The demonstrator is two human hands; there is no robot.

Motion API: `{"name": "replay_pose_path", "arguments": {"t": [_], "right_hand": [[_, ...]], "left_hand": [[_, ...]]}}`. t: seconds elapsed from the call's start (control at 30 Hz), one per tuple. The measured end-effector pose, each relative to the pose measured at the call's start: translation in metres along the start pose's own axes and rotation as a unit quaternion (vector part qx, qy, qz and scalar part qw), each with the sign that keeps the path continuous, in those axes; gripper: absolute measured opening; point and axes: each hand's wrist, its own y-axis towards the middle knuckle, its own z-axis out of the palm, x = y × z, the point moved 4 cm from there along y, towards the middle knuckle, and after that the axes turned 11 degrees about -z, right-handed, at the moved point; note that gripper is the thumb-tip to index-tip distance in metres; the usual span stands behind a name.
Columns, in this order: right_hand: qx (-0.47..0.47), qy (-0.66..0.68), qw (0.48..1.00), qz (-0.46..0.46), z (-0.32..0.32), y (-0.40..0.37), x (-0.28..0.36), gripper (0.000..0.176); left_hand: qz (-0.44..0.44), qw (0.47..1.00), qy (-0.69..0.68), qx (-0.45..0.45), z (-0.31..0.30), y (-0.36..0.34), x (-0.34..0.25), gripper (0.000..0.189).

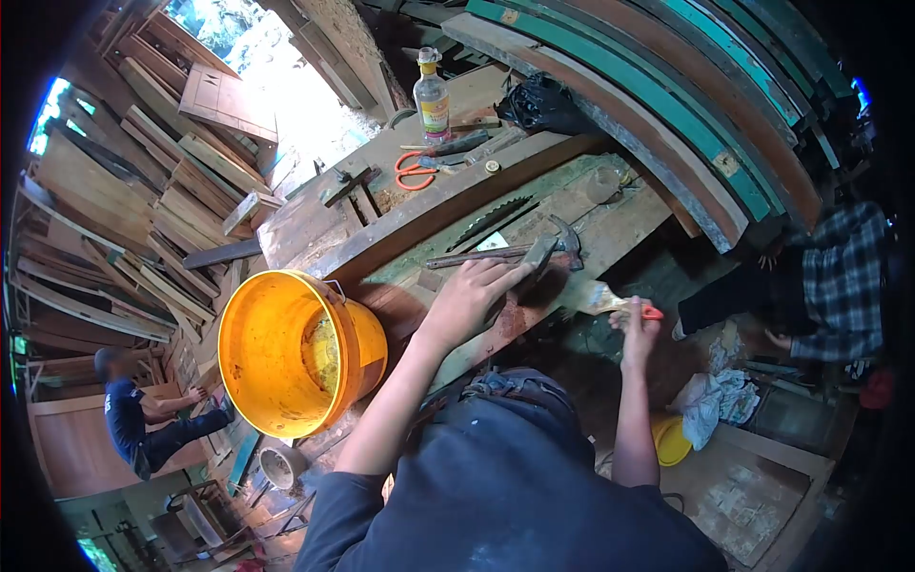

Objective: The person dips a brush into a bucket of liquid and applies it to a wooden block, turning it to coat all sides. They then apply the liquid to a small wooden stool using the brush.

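Workshop bench (620, 227): left hand (467, 299) holds a block (539, 252) at two o'clock; right hand (637, 330) grips a brush (598, 299) at three, best stroked lightly.

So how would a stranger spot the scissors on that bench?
Find the workbench beside the big yellow bucket, then the clear bottle near its far edge. The scissors lie just this side of it, their orange looped handles bright among dull wood and tools.

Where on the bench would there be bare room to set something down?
The bench looks mostly bare right of the hammer, and between the yellow bucket and dark tool. It is crowded around the scissors, bottle and black bag.
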Motion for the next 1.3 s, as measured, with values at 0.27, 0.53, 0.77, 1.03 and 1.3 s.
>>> {"name": "replay_pose_path", "arguments": {"t": [0.27, 0.53, 0.77, 1.03, 1.3], "right_hand": [[0.062, 0.017, 0.998, 0.018, 0.049, -0.023, -0.004, 0.025], [0.063, 0.028, 0.997, -0.027, 0.066, -0.034, 0.005, 0.026], [0.036, 0.071, 0.997, -0.022, 0.071, -0.020, 0.019, 0.026], [-0.024, 0.140, 0.990, -0.009, 0.065, -0.016, 0.016, 0.026], [0.010, 0.136, 0.991, 0.012, 0.100, -0.028, -0.005, 0.030]], "left_hand": [[-0.050, 0.998, -0.020, -0.027, -0.001, -0.023, -0.002, 0.061], [-0.008, 0.999, -0.017, -0.028, 0.006, -0.024, -0.017, 0.052], [0.031, 0.999, -0.016, -0.030, 0.005, -0.014, -0.018, 0.057], [-0.022, 0.999, -0.032, -0.027, -0.006, -0.044, 0.013, 0.063], [-0.165, 0.981, -0.091, -0.050, 0.004, -0.077, 0.027, 0.059]]}}
